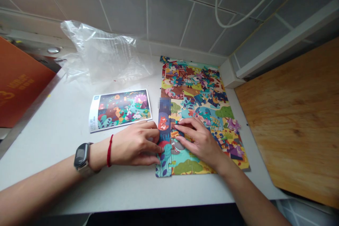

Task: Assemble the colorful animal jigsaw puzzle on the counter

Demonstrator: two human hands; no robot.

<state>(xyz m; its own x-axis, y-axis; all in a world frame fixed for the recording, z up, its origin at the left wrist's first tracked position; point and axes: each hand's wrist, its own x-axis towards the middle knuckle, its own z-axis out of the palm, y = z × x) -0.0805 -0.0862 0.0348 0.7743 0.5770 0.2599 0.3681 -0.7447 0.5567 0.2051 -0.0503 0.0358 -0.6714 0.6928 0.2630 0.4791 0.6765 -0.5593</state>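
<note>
Bare forearms come in nearest, from seven to eight o'clock and from five, over a white worktop [66,109]. On the left wrist sit a smartwatch [81,155] and a red cord [109,150]. That left hand [140,143] lays bent fingers on a narrow puzzle strip [164,167]; whether its grip pinches the edge, I cannot tell. Farther in, at three o'clock from the strip and right alongside it, lies a bright puzzle panel [189,166]. Over it, the right hand [198,139] has its fingertips by a dark blue patch; I cannot tell if its grip holds a piece. Loose pieces lie scattered on the panel, a purple piece [233,125] between two and three o'clock from that hand. At eleven from the left hand rests a picture card [120,109], with a clear plastic bag [106,56] beyond. An orange box [21,84] stands at nine o'clock, a wooden board [296,120] at three.
</note>
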